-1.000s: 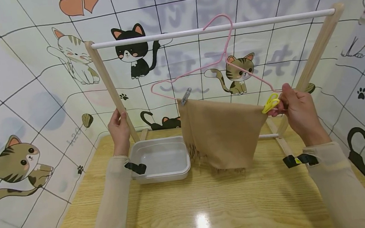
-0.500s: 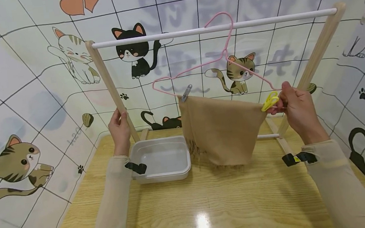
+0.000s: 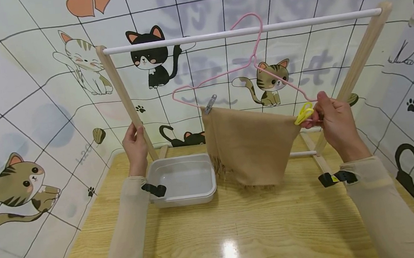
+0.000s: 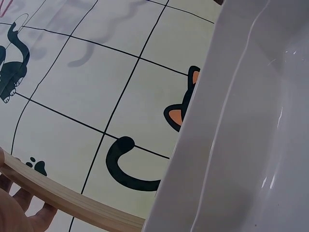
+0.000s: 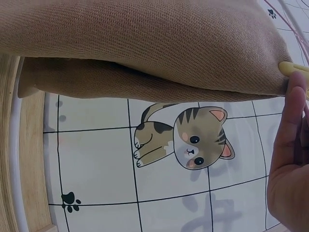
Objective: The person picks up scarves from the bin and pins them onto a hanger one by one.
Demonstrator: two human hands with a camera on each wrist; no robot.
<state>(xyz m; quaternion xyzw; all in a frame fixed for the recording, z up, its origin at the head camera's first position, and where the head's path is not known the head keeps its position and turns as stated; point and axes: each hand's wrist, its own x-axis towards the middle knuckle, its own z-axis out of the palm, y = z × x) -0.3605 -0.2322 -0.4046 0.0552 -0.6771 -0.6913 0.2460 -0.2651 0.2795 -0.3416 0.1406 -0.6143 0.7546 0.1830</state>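
Observation:
My left hand (image 3: 135,151) grips the left wooden post (image 3: 119,85) of a drying rack, and its fingers (image 4: 43,217) show behind the wood in the left wrist view. With my right hand (image 3: 337,126) I pinch the right end of a pink wire hanger (image 3: 224,75). A folded brown fringed scarf (image 3: 252,147) hangs from the hanger's lower bar. One metal clip (image 3: 210,104) holds its left corner. A yellow clip (image 3: 304,113) sits on its right corner, beside my right fingertips. The hanger tilts, its hook at the white rod (image 3: 182,41); whether the rod bears it I cannot tell.
A white plastic basin (image 3: 184,200) stands on the wooden table (image 3: 203,238), left of the scarf and next to my left forearm. The rack's right post (image 3: 362,56) rises behind my right hand. A cat-print wall covering (image 3: 52,132) closes off the back and sides.
My right hand has risen slightly and shifted a little left, lifting the hanger and scarf with it. The left hand has stayed on the post.

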